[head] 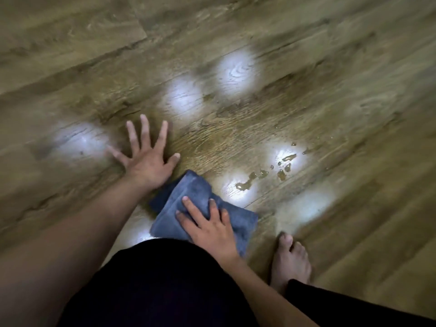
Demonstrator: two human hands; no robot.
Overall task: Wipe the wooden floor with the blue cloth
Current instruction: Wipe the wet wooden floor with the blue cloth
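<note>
Bare to the elbow on both sides, no sleeves, rings, watch or bracelets on either the left hand [147,159] or the right hand [210,228]. Black trousers [162,286] over both legs, plain and unmarked. One bare foot [290,261], no sock or shoe.

the wooden floor [306,55] carries a folded blue cloth [188,192], a spread left hand [147,161], a bare foot [290,260], and amber liquid droplets [262,173] just beside the cloth.

Glossy grained wooden floor [330,67]; soft matt blue cloth [188,192].
</note>
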